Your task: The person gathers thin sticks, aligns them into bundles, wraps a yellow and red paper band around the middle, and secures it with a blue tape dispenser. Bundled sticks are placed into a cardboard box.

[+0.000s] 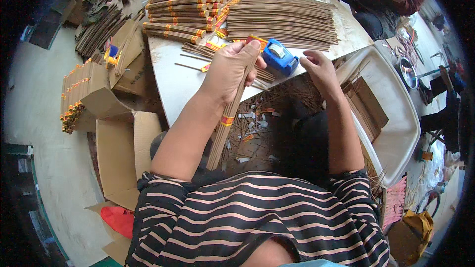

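Brown stick bundle (221,133) sits clasped in the left hand (230,69), tail slanting below the grip; keeping that squeeze firm should hold the sticks even. Right hand (321,72), half-curled beside the blue tape dispenser (278,60): can't tell if it's pinching anything.

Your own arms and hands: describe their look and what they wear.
The left sleeve and right sleeve are black with pale stripes, ending near the elbows. Below them the forearms are bare. The left hand and right hand are ungloved; no watch shows.
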Available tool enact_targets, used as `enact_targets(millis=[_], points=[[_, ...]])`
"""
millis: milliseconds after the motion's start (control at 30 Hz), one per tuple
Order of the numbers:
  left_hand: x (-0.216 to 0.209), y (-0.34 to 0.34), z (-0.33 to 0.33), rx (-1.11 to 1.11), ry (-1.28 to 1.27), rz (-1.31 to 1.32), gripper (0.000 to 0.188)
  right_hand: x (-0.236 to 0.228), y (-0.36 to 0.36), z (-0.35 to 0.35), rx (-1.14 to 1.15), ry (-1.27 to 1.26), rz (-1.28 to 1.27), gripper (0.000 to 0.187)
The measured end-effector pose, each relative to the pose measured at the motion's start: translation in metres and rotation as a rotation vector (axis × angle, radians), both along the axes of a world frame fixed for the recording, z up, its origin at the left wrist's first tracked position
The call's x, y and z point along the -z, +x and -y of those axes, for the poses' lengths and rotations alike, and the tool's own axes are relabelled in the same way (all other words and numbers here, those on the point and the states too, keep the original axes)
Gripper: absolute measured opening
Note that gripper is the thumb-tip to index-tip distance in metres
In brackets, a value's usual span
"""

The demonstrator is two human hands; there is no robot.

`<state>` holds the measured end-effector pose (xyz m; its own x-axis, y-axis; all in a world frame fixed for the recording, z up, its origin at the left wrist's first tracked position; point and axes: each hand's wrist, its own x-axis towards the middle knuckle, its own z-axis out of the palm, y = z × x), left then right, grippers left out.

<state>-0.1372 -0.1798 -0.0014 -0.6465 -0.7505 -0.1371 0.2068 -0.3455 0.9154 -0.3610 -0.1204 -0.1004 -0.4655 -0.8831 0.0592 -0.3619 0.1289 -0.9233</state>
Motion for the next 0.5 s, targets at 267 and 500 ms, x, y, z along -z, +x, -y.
enact_targets(millis=[267, 500], points=[[0.052, -0.052, 0.056, 0.042, 0.093, -0.003, 0.029, -0.015, -0.024, 0.046, -0.329, 0.401, -0.067, 0.031], [0.086, -0.068, 0.087, 0.065, 0.144, 0.042, 0.032, -0.016, -0.018, 0.056, -0.388, 0.431, 0.034, 0.021]])
